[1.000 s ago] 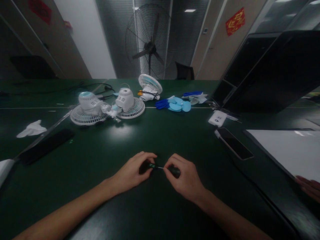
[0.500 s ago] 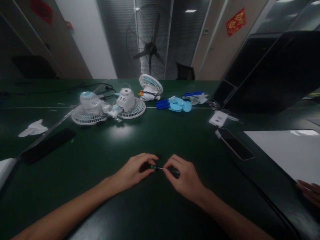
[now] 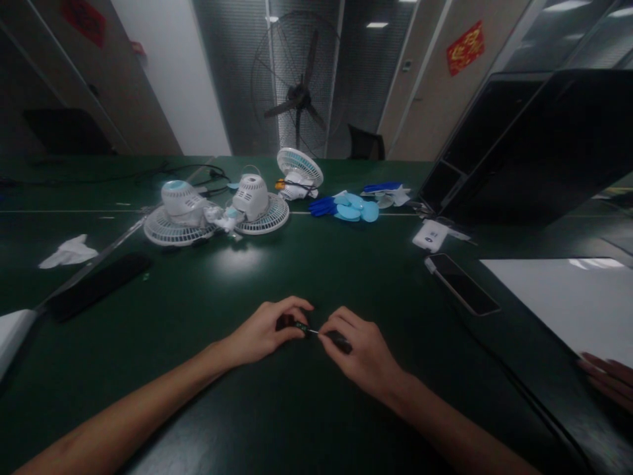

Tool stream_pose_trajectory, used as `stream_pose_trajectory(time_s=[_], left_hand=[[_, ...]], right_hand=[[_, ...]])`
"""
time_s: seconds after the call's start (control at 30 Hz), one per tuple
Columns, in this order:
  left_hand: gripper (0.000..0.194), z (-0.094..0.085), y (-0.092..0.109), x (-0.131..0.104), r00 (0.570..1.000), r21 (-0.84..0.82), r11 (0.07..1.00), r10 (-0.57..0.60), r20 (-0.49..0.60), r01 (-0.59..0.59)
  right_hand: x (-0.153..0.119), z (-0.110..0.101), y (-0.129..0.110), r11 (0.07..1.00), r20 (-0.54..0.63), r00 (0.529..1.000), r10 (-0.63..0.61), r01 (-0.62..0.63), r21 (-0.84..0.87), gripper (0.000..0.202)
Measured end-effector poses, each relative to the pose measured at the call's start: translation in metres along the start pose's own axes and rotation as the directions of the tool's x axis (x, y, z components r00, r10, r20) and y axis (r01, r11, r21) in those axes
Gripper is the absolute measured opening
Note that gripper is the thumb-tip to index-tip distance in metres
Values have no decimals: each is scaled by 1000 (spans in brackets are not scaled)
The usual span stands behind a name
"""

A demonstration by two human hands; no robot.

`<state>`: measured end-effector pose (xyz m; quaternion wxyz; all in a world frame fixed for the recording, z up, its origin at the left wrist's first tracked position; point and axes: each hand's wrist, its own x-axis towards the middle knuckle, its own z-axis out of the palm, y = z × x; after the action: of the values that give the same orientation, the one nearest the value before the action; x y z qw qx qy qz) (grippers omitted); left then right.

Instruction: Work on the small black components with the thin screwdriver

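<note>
Over the dark green table, my left hand pinches a small green circuit board between thumb and fingers. Facing it, my right hand is closed around the dark handle of a small screwdriver. Its thin metal shaft points left and its tip meets the edge of the board or lies very close to it; exactly where is too small to tell. My curled fingers hide part of the handle and of the board.
White fan heads lie at the back left, and blue fan blades at the back centre. A phone with a cable lies to the right, before a large black monitor. Another person's hand rests at the right edge.
Both hands keep their grips. The board and the screwdriver have shifted slightly to the left, and the screwdriver's shaft now slants a little more.
</note>
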<state>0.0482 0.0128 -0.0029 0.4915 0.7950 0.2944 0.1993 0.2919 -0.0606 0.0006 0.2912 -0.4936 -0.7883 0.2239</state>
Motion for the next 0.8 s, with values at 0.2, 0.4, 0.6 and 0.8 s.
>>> stream_pose_trajectory(time_s=[0.2,0.4,0.6,0.8], left_hand=[[37,2,-3,-3,998,81,997,-9,-54,13],[36,-1,-1,-2,998,-89,995,-40,42,44],[37,1,-2,-2,997,-118,993,7,71,2],[50,6,2,-2,999,0,1000,-20,30,20]], right_hand=[[5,2,-2,995,11,998,70,-70,74,10],[-4,6,5,984,-23,990,-136,132,-119,17],[-2,10,-2,995,-32,995,-99,98,-29,14],[3,13,-4,1000,-68,997,-20,20,-2,15]])
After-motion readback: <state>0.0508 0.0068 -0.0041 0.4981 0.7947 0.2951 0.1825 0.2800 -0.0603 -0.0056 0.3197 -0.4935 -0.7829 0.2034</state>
